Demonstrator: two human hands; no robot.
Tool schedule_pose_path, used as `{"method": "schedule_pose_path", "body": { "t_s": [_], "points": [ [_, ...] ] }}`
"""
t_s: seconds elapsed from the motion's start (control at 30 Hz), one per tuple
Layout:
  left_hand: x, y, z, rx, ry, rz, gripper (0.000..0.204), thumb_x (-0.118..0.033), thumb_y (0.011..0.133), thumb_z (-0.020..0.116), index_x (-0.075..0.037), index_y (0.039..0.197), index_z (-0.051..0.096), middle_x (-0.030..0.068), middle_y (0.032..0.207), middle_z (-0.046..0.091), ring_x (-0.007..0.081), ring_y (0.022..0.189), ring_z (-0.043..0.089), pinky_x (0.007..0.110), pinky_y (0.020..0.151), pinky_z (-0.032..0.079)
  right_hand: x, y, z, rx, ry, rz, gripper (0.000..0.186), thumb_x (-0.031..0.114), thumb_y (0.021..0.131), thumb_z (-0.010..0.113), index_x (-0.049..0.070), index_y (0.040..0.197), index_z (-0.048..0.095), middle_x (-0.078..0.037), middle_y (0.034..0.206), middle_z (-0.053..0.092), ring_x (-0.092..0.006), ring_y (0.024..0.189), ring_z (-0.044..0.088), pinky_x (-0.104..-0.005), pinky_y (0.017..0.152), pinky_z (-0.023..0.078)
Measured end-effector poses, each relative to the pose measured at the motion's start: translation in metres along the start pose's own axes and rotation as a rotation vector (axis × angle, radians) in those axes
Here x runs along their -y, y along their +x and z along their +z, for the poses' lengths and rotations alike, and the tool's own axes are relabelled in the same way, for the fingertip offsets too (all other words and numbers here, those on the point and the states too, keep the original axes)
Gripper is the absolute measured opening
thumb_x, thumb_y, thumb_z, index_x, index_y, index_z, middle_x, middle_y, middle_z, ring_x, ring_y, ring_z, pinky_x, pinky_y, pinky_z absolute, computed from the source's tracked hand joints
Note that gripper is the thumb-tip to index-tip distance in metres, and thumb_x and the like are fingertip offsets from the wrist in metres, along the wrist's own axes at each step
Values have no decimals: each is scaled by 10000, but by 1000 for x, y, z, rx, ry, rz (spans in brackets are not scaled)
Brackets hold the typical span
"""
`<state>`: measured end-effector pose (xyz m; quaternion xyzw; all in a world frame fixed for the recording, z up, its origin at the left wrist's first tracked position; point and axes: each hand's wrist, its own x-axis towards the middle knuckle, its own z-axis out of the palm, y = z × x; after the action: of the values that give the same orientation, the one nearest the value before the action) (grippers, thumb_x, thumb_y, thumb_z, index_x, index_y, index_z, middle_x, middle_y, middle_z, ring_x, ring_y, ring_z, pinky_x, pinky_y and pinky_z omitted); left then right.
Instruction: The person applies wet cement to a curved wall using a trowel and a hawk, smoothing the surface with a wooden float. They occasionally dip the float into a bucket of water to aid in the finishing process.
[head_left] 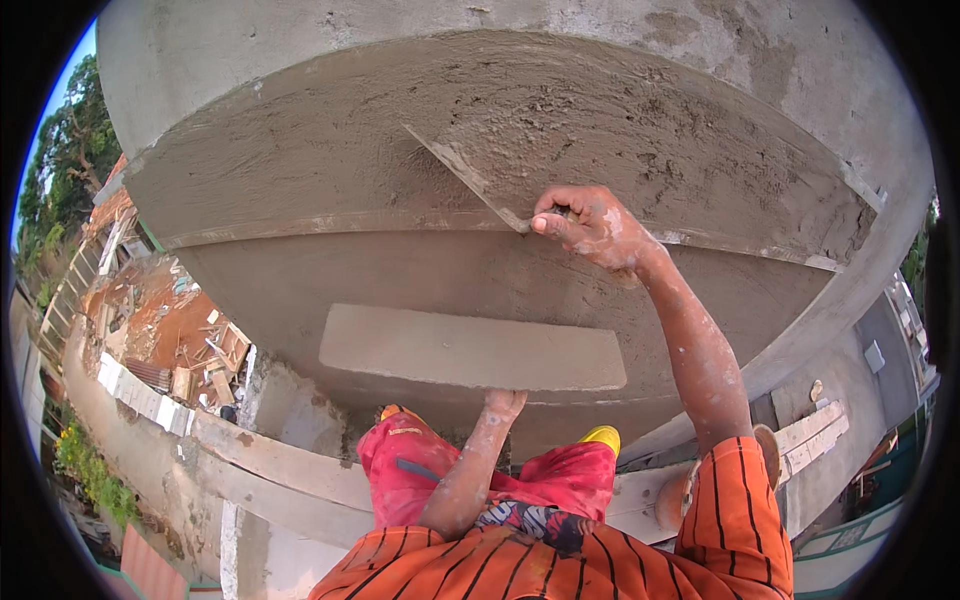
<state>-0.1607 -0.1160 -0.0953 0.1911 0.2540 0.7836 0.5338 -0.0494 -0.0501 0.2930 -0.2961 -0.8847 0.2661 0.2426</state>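
My right hand (588, 225) grips the handle of a steel plastering trowel (462, 176), whose blade lies at a slant against the wet grey plaster band (560, 130) of a curved concrete wall. Below it, my left hand (503, 402) holds up a flat rectangular mortar board (470, 348) from underneath, close to the wall. Both forearms are spattered with plaster. I wear an orange striped shirt and red shorts.
A smooth lower wall section (400, 270) runs under a horizontal ridge. Far below on the left lie a rubble-strewn rooftop (170, 330), a low parapet wall (150, 400) and trees. Wooden planks (810, 430) sit at the lower right.
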Motion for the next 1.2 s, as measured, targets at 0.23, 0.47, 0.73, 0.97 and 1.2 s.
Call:
{"method": "schedule_pose_path", "body": {
  "t_s": [0.23,0.47,0.73,0.97,1.2],
  "points": [
    [34,0,2,172,-420,-151,364,-328,979,518,-113,1273,537,34,1269,587,235,1199,537,396,1033,446,-10,-53,-79,-235,-251,82,381,456,879,673,82,949,673,-46,720,616,-157,656,553,-366,606,458],
    [37,3,5,228,-430,-198,370,-330,963,545,-95,1249,558,53,1256,600,235,1190,549,391,1011,457,24,-115,-102,-411,-721,-165,316,332,792,768,51,872,648,-87,692,620,-238,596,589,-377,562,459],
    [1,-2,1,126,-269,-119,404,-365,954,552,-107,1265,546,51,1269,591,247,1192,545,415,1018,446,80,-146,-8,430,257,-891,262,330,869,704,75,896,647,-73,749,639,-273,613,603,-348,542,459],
    [15,-4,15,9,-165,-82,435,-396,946,558,-118,1280,535,49,1280,582,258,1193,542,437,1023,435,-66,-203,-69,-322,322,340,393,406,1007,457,82,1118,649,-142,863,693,-261,735,654,-395,717,546],
    [-9,14,-35,303,331,64,492,-321,959,546,-18,1339,469,121,1332,537,267,1226,505,402,1068,396,-108,-508,-92,-783,-79,955,279,313,902,635,39,854,665,-13,615,585,-177,591,560,-349,535,454]
  ]
}}
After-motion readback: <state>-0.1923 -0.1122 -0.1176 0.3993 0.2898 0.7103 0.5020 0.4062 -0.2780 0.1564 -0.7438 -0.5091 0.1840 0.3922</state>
